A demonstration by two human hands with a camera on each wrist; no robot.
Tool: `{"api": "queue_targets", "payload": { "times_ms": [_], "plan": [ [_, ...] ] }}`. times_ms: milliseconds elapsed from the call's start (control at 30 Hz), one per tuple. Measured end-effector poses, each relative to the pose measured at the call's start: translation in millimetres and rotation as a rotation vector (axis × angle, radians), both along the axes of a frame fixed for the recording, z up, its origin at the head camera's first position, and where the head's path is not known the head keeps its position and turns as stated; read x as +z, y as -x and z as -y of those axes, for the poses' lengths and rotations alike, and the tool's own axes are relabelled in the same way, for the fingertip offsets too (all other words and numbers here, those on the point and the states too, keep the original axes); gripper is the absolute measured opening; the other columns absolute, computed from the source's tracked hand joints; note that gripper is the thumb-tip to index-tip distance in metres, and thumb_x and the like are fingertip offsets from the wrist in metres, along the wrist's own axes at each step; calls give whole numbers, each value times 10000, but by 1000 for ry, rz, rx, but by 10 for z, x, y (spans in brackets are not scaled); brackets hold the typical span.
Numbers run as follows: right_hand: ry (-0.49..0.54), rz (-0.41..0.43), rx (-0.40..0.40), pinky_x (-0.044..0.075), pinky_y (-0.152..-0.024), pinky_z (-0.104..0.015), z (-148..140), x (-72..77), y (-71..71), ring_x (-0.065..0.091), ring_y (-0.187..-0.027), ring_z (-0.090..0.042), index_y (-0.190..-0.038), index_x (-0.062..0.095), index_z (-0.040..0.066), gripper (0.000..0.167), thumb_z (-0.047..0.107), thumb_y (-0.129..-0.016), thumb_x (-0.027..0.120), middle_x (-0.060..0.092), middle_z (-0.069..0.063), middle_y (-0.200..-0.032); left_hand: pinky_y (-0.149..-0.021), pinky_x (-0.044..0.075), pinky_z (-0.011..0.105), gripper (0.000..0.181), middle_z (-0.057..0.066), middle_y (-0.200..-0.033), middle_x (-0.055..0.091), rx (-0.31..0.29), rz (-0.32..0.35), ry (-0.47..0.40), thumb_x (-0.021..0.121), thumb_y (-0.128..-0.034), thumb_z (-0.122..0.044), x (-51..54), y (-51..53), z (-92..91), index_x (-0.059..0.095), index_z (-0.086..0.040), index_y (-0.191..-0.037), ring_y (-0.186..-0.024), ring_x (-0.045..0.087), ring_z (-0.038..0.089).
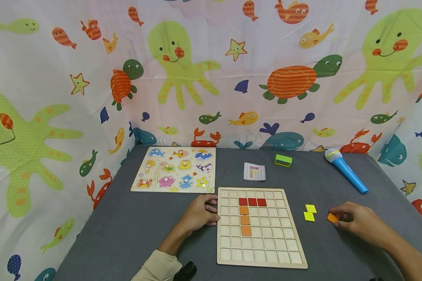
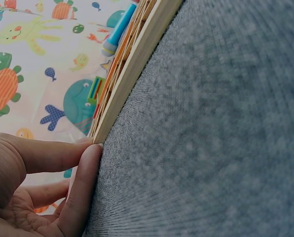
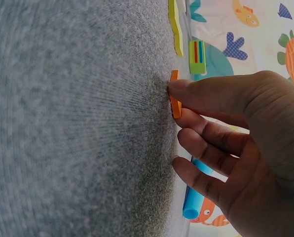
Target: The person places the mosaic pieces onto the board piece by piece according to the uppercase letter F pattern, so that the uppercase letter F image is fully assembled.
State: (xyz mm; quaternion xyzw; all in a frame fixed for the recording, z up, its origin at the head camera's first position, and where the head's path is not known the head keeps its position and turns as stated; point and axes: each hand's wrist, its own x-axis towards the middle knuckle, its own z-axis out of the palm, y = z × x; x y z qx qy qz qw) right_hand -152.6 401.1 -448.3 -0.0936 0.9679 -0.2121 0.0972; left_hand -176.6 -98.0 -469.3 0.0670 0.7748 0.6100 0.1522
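Observation:
A wooden grid board [image 1: 267,244] lies on the table, with a row of red tiles [image 1: 252,202] and a column of orange tiles [image 1: 245,220] in its cells. My left hand [image 1: 200,212] is at the board's left side; in the left wrist view, thumb and a finger [image 2: 83,177] pinch the board's edge [image 2: 122,94]. To the right of the board, my right hand [image 1: 358,222] pinches a loose orange tile [image 1: 332,217] between thumb and fingers. The right wrist view shows that orange tile [image 3: 175,96] tilted on edge, close to the table surface.
Two yellow tiles [image 1: 309,216] lie between the board and my right hand. Behind the board are a small printed pattern card [image 1: 254,171], a green block-like stack [image 1: 283,160] and a blue toy microphone [image 1: 348,171]. A sea-animal peg puzzle [image 1: 176,169] sits at the back left.

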Motion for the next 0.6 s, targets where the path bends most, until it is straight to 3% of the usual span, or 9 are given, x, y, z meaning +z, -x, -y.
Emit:
{"api": "queue_targets", "payload": {
  "times_ms": [600],
  "plan": [
    [9,-58,44,465,-641,-220,316,63,-43,516,-815,-47,-1181,780,102,305,235,-912,826,642,41,-987,-706,688,365,658,182,-1262,599,5,1,7,820,-839,95,-22,12,8,566,42,-1444,-1003,662,226]
  ]
}}
